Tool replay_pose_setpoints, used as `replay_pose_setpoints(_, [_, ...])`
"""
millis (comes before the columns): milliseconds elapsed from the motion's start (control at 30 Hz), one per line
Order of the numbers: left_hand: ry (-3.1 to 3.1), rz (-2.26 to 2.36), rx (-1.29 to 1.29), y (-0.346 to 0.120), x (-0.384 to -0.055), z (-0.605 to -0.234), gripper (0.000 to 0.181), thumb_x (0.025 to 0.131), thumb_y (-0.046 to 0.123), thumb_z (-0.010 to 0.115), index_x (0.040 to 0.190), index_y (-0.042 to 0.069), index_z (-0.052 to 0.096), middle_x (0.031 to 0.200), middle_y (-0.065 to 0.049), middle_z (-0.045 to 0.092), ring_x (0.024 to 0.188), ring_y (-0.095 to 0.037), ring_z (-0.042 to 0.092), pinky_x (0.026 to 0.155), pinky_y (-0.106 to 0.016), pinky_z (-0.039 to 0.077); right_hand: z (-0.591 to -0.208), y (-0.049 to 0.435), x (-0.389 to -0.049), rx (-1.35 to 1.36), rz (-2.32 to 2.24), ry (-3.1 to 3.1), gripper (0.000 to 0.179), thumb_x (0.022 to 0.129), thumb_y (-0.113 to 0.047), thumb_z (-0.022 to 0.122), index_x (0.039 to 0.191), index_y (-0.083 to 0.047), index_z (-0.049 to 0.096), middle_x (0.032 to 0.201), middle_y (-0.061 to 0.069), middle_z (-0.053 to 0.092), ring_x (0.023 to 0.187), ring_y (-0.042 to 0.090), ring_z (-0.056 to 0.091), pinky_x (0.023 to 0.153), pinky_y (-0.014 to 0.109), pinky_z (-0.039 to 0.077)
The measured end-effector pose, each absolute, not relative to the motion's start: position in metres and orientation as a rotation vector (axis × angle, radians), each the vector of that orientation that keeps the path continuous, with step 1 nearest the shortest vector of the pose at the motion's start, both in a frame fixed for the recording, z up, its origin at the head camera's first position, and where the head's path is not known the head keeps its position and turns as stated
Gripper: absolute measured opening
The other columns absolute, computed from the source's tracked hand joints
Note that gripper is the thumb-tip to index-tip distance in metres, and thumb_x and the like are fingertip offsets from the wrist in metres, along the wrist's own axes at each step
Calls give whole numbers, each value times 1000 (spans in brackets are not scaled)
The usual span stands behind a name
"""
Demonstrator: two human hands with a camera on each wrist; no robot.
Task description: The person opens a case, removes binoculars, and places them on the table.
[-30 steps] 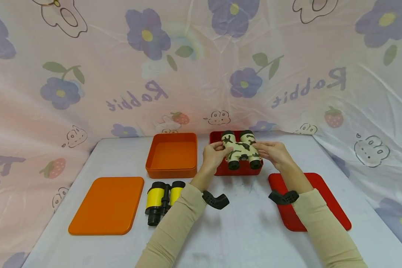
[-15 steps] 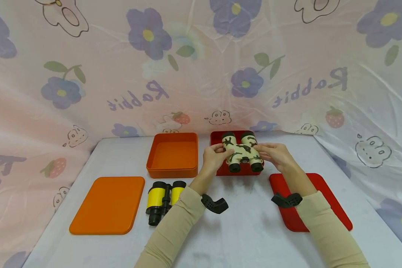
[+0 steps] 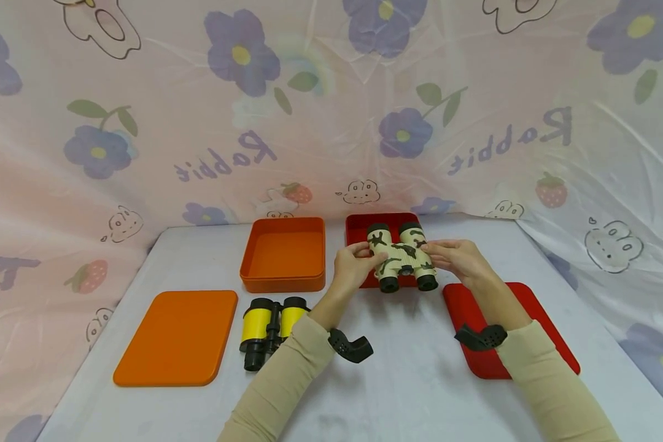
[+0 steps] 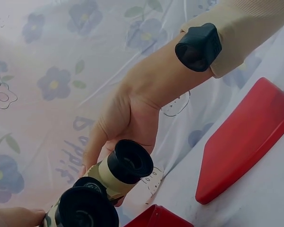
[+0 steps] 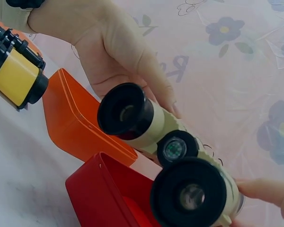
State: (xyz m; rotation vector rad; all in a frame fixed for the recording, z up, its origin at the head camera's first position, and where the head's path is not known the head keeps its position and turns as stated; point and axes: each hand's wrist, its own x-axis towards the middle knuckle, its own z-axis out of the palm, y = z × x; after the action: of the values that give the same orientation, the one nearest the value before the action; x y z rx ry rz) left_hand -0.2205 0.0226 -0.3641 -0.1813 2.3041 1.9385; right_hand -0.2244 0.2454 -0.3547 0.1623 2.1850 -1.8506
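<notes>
Camouflage binoculars (image 3: 403, 261) in cream, green and black are held over the front part of an open red box (image 3: 358, 228), eyepieces towards me. My left hand (image 3: 355, 269) grips their left barrel, thumb on top. On the right barrel, my right hand (image 3: 461, 263) holds with its fingers along the side. In the right wrist view the binoculars (image 5: 149, 139) show a small compass between the eyepieces, above the red box (image 5: 92, 189). The box's inside is partly hidden behind them in the head view.
Left of the red box stands an open orange box (image 3: 282, 285). Yellow-and-black binoculars (image 3: 256, 325) lie in front of it, partly behind my left sleeve. An orange lid (image 3: 175, 339) lies at left, a red lid (image 3: 485, 361) under my right forearm. A printed curtain (image 3: 331, 123) hangs behind.
Both hands have drawn the camouflage binoculars slightly towards me, so the eyepieces now overhang the red box's front edge and more of its inside shows at the back.
</notes>
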Motion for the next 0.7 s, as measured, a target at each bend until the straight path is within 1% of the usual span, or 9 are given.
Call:
replay_pose_setpoints(233, [2308, 1915, -155, 22, -216, -368, 54, 81, 28, 78, 127, 5, 61, 119, -15, 69, 98, -22, 68, 85, -29, 60, -357, 247, -220, 165, -1801, 2202, 68, 92, -29, 64, 141, 11, 38, 84, -27, 63, 79, -9, 66, 76, 10, 55])
replay_pose_setpoints(500, [2311, 1913, -88, 20, -210, -370, 56, 81, 27, 78, 128, 2, 60, 118, -16, 69, 99, -25, 71, 85, -32, 60, -360, 250, -216, 131, -1753, 2221, 70, 93, -30, 63, 142, 12, 37, 86, -27, 62, 81, -9, 66, 78, 10, 55])
replay_pose_setpoints(700, [2311, 1905, -71, 19, -208, -371, 55, 81, 26, 78, 127, 3, 60, 117, -15, 69, 96, -23, 70, 82, -31, 60, -361, 251, -213, 116, -1777, 2205, 65, 94, -27, 62, 139, 14, 38, 82, -26, 66, 80, -8, 66, 77, 11, 56])
